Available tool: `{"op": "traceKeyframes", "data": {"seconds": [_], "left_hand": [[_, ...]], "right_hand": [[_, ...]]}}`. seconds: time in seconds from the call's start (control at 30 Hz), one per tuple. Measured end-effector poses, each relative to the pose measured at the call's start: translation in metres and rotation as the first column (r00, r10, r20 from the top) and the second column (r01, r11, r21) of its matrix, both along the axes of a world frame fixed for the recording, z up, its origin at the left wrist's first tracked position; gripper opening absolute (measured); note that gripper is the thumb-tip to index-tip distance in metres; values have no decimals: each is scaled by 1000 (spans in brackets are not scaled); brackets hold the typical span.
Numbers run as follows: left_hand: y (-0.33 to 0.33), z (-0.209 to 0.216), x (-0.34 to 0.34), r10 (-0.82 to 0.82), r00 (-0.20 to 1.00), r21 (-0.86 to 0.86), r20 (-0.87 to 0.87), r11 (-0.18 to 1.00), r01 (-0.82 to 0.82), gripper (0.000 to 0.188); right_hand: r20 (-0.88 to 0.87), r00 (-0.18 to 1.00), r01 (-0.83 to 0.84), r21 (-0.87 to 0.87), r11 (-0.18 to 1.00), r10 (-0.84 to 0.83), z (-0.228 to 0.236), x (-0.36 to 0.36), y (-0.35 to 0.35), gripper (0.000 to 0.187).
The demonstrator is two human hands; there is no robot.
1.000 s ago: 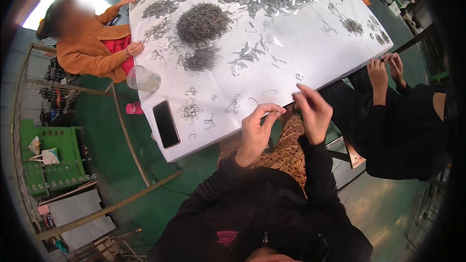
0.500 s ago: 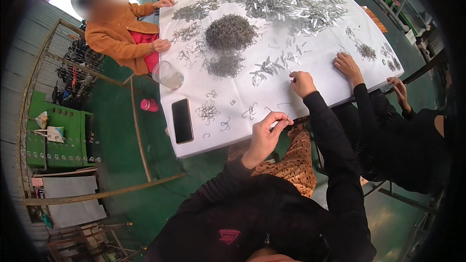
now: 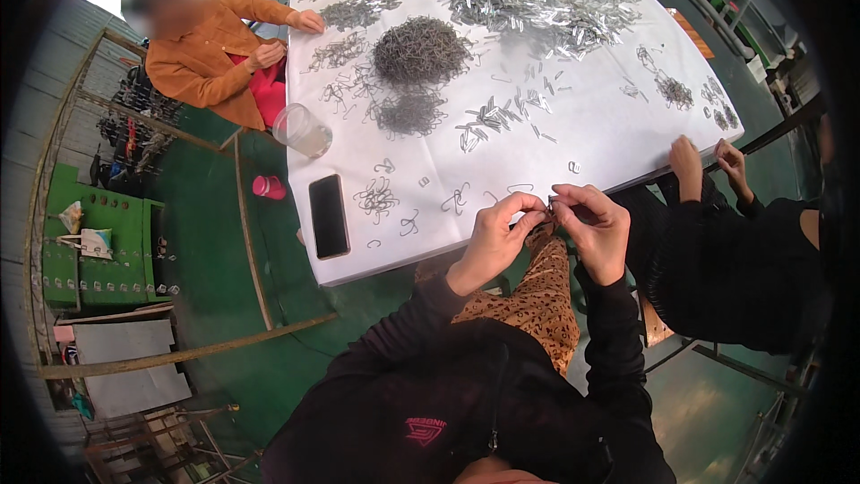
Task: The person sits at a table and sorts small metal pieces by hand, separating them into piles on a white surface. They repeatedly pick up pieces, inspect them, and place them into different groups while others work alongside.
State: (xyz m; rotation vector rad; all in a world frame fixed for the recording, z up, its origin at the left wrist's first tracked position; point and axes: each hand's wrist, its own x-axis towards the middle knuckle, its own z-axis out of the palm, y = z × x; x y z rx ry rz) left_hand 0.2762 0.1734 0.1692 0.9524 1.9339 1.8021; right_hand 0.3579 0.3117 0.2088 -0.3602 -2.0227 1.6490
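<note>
Just past the near edge of the white-covered table (image 3: 524,157), my hands meet fingertip to fingertip. My left hand (image 3: 497,242) pinches a small dark metal piece (image 3: 551,209); its exact shape is hidden by the fingers. Thumb and forefinger of my right hand (image 3: 598,229) close on the same spot, gripping a small metal part. Left of my hands lie loose bent wire hooks (image 3: 455,199) and a cluster of hooks (image 3: 376,200). Farther off are scattered flat silver clips (image 3: 488,123). A single small clip (image 3: 574,167) lies beyond my right hand.
A phone (image 3: 329,217) and a clear plastic tub (image 3: 303,131) stand at the left edge. Farther back are a dark wire heap (image 3: 419,51) and a wide spread of silver clips (image 3: 528,0). Co-workers sit left, in an orange jacket (image 3: 202,63), and right, in black (image 3: 743,278).
My right hand has come back from the silver clips to meet my left at the table edge. The neighbour's hand at right has drawn back toward the edge.
</note>
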Motion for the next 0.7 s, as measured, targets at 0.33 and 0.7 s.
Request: {"op": "traceKeyframes", "data": {"seconds": [0.33,0.7], "left_hand": [[-5,-25,-13,112,979,-19,-172,993,-117,18],[-28,-95,-241,-207,542,-522,-814,669,-528,11]], "right_hand": [[-32,986,157,-134,978,-163,-15,1,-16,19],[-32,991,126,-128,984,-131,-4,7,-22,16]]}}
